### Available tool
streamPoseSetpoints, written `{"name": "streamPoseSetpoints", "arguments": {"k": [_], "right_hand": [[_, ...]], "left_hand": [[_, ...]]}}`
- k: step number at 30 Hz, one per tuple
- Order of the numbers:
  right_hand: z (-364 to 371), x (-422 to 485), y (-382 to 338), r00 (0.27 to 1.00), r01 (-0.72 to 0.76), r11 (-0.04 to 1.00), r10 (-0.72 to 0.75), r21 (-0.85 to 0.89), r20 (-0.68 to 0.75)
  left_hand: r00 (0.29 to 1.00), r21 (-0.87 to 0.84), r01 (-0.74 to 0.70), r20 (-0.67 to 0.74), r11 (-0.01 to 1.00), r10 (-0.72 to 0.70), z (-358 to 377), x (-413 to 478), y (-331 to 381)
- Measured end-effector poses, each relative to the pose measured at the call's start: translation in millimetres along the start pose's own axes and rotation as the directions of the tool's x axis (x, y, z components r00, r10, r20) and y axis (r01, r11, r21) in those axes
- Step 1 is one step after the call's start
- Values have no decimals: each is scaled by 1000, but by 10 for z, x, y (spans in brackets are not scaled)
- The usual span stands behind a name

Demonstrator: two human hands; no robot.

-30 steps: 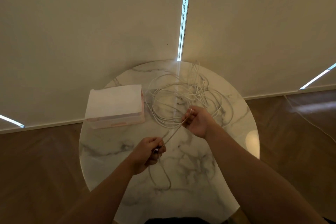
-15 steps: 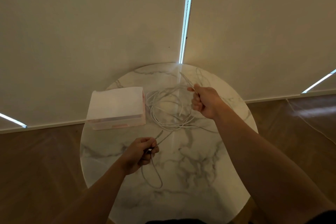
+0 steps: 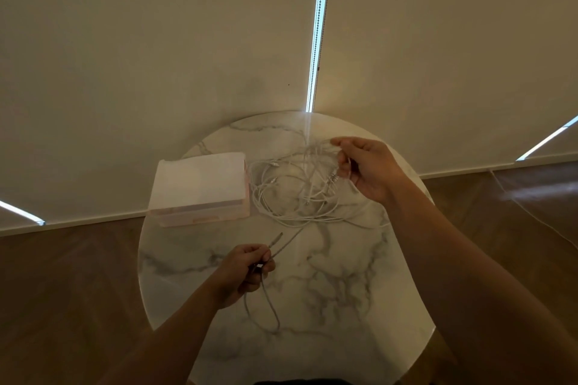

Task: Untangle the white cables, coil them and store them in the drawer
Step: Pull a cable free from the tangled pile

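Item: white cables [image 3: 292,197], tangled, heaped in loose overlapping loops on the far half of the round marble counter [image 3: 328,275], just beside the drawer unit [image 3: 200,184]. Several metal-tipped plugs visible within the heap. Above the heap's far right side, right grip [image 3: 372,169]: raised, fingers curled round a bunch of strands, one plug [image 3: 333,180] dangling just below the fingers. Held high, probably to lift loops off one another and expose each strand's route. Nearer the body, left grip [image 3: 247,272]: closed on a single strand close to its end, plug tip [image 3: 277,237] poking up and away past the thumb. Serves, likely, as an anchor, keeping one freed end apart from the heap. From that grip, one run of cable stretched up toward the tangle, and a slack loop [image 3: 266,306] trailing below over the marble. Drawer unit: small, white-topped, pinkish at the front, seemingly closed, set at the counter's left edge within easy reach for storing. Judged stage: untangling, early; nothing coiled, nothing stored. Next need, as a guess: tracing the anchored strand through the heap without tightening knots. Risk: thin strands snagging on plugs. Surroundings: pale roller blinds [image 3: 156,56] with a bright gap between, wooden floor [image 3: 62,275].
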State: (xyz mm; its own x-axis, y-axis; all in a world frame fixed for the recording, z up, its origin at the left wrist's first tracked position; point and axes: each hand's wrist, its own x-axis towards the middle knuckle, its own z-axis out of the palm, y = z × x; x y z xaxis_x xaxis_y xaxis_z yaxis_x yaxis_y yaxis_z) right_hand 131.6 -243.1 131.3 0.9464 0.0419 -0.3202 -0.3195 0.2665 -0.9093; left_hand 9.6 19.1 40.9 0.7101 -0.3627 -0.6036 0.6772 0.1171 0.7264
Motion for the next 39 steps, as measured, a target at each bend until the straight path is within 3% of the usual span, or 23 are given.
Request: {"name": "streamPoseSetpoints", "arguments": {"k": [3, 6, 8, 10, 13, 15, 16, 18, 20, 24, 26, 27, 29, 32, 35, 39], "right_hand": [[1, 43, 6, 997, -29, 999, 32, 36, -69], [-148, 56, 222, 951, -248, 965, 226, -82, -212], [-244, 39, 310, 921, -351, 927, 315, -135, -231], [-260, 38, 274, 942, -303, 952, 293, -37, -164], [-229, 52, 93, 987, -151, 956, 161, 252, -19], [-260, 70, 52, 990, -142, 949, 138, 282, 34], [-278, 71, 65, 985, -173, 964, 171, 203, 24], [-305, 47, 126, 969, -242, 961, 233, -131, -81], [-290, 39, 154, 970, -227, 909, 180, -350, -162], [-157, 66, -91, 995, 85, 981, -94, -173, -45], [-122, 112, -208, 995, 89, 991, -93, -102, -32], [-129, 138, -220, 996, 52, 988, -62, -144, -71], [-184, 162, -176, 979, -59, 916, -26, -397, -204], [-295, 143, -76, 960, -173, 656, -56, -735, -276], [-340, 135, -60, 950, -168, 519, -141, -838, -277], [-297, 109, -120, 940, -237, 524, -90, -818, -329]], "left_hand": [[1000, 0, -6, 6, 1000, 6, 3, 5, -9], [1000, -1, 1, 10, 1000, -1, -14, -7, -19], [1000, 1, 10, 5, 1000, -10, -35, -24, -36], [1000, 8, 12, -3, 1000, -12, -49, -28, -59], [1000, 14, 14, -12, 1000, -14, -55, -26, -77], [1000, 18, 14, -17, 1000, -13, -55, -31, -70], [1000, 19, 13, -19, 1000, -13, -52, -35, -59], [1000, 18, 10, -21, 1000, -10, -38, -41, -36], [1000, 11, 6, -21, 1000, -5, -19, -34, -15], [1000, 13, 3, -8, 1000, -3, -4, -20, 5], [1000, 12, 1, -1, 1000, 0, -4, -18, 12], [1000, 8, 1, 1, 1000, -1, -4, -18, 15], [1000, 1, 2, 4, 1000, -2, -1, -18, 20], [1000, 5, -7, 7, 1000, 7, 16, -16, 40], [1000, 11, -20, 5, 1000, 20, 45, -4, 66], [1000, 12, -19, 4, 1000, 19, 58, 10, 65]]}}
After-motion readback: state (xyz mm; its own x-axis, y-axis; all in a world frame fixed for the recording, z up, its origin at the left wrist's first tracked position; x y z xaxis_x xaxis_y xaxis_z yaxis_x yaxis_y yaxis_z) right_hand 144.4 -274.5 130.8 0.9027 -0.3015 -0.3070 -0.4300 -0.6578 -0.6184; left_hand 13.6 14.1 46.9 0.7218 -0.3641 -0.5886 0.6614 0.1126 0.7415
